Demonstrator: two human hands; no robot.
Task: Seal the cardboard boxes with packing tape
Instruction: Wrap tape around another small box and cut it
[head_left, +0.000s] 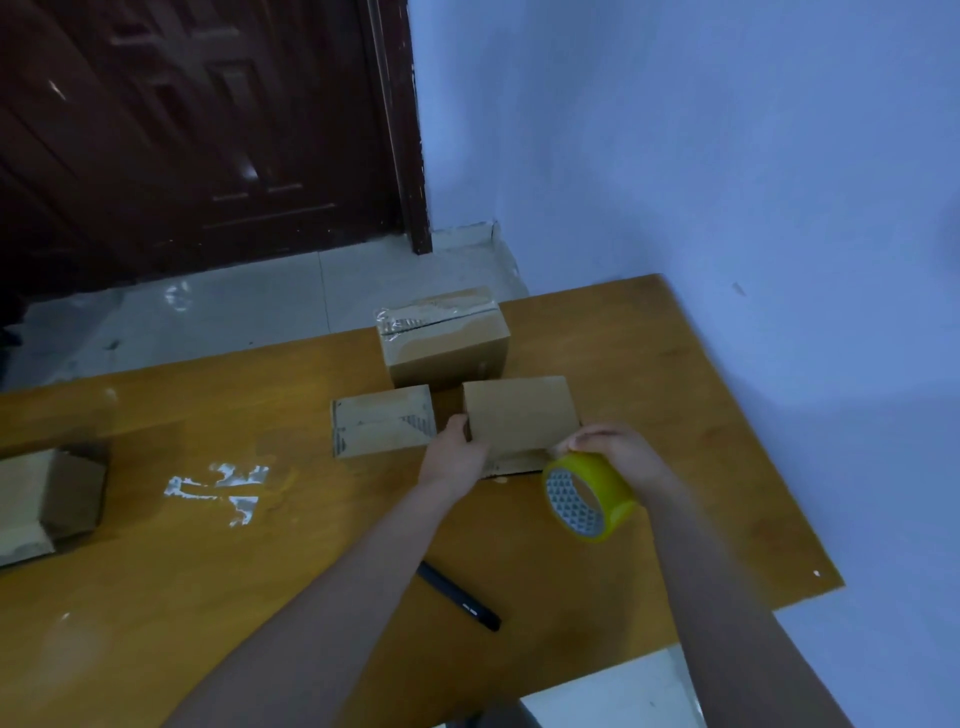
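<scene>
A small cardboard box (519, 415) lies on the wooden table (208, 519). My left hand (457, 452) grips its left near corner. My right hand (618, 452) holds a yellow roll of packing tape (589, 496) at the box's right near corner, fingertips against the box edge. A second small box (384, 421) lies just left of it. Behind both stands a taller box (447, 338) with clear tape across its top seam.
A black marker (460, 597) lies on the table near my left forearm. Another cardboard box (47, 499) sits at the table's left edge. Scraps of clear tape (223, 488) stick to the tabletop. A blue wall runs along the right; a dark door stands behind.
</scene>
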